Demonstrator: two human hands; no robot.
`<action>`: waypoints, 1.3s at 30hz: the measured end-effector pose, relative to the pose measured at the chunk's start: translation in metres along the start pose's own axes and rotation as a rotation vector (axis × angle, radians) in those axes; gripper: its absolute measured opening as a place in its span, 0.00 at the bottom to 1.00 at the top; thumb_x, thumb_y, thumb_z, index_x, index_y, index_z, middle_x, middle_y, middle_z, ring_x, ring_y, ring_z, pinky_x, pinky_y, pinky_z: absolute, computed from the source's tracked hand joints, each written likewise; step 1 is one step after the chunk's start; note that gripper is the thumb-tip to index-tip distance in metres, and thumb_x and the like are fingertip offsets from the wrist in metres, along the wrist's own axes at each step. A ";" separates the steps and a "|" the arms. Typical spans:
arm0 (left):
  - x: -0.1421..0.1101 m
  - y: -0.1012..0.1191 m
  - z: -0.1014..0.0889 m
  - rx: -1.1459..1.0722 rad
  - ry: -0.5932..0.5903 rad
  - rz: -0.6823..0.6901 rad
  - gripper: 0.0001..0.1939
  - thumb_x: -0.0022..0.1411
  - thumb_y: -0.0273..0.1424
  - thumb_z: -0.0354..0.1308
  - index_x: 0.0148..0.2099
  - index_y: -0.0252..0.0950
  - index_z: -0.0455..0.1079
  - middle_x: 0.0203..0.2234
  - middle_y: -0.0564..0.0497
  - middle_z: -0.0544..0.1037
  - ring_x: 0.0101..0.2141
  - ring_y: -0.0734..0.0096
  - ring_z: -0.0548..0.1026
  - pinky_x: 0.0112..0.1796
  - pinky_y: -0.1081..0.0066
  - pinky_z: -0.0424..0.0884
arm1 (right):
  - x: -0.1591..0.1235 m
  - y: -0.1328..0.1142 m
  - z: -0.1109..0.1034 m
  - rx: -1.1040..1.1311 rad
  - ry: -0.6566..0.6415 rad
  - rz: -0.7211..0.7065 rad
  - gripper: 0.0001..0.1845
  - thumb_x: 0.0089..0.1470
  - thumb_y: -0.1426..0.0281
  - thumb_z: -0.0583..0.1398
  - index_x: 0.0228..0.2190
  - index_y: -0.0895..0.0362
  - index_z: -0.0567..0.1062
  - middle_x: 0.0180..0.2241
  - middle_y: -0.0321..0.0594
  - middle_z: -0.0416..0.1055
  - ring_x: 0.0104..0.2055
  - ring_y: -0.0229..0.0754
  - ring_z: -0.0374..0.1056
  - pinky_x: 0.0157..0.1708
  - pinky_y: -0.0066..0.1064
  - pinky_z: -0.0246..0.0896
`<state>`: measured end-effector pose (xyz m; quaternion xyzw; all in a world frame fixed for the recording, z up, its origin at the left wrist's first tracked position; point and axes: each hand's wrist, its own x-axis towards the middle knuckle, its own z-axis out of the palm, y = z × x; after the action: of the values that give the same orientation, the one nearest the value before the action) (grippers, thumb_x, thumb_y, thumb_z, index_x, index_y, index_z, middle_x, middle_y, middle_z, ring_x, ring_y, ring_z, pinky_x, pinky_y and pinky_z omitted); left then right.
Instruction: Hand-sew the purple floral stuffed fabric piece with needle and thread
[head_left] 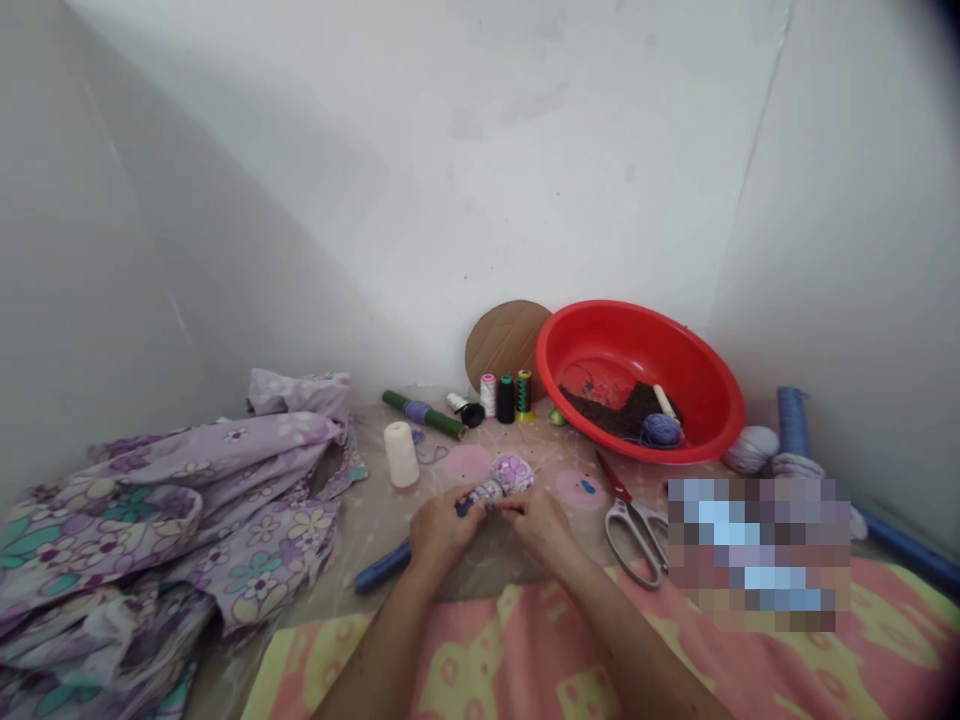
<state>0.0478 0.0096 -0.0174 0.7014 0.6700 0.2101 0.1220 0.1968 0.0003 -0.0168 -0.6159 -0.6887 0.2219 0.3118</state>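
My left hand (pixel 441 532) is closed around a blue rod (pixel 384 568), just below its padded end. That end is a rounded head wrapped in purple floral cloth (pixel 514 473), with string or yarn wound around its neck (pixel 484 493). Close against the neck from the right, my right hand (pixel 538 525) has its fingers pinched together. What they grip is too small to tell, perhaps the string. A white thread cone (pixel 402 455) stands beyond my left hand. Scissors (pixel 630 525) with red and grey handles lie to the right of my right hand.
A red basin (pixel 720 400) holding dark soil and a purple yarn ball (pixel 662 431) leans at the back right. Several thread spools (pixel 506 400) and a green rod (pixel 442 420) lie near the wall. Floral fabric (pixel 262 530) is heaped left; a pink-yellow cloth (pixel 480 660) lies in front.
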 end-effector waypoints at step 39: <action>0.001 -0.004 0.003 -0.015 -0.017 0.045 0.20 0.52 0.46 0.44 0.46 0.49 0.64 0.40 0.55 0.73 0.40 0.70 0.69 0.36 0.76 0.61 | -0.002 -0.001 0.015 -0.062 0.077 0.083 0.09 0.44 0.69 0.52 0.24 0.53 0.72 0.24 0.35 0.70 0.28 0.36 0.63 0.23 0.24 0.45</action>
<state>0.0454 0.0112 -0.0222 0.7172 0.6513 0.2120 0.1283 0.1854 -0.0005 -0.0267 -0.6612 -0.6565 0.1893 0.3097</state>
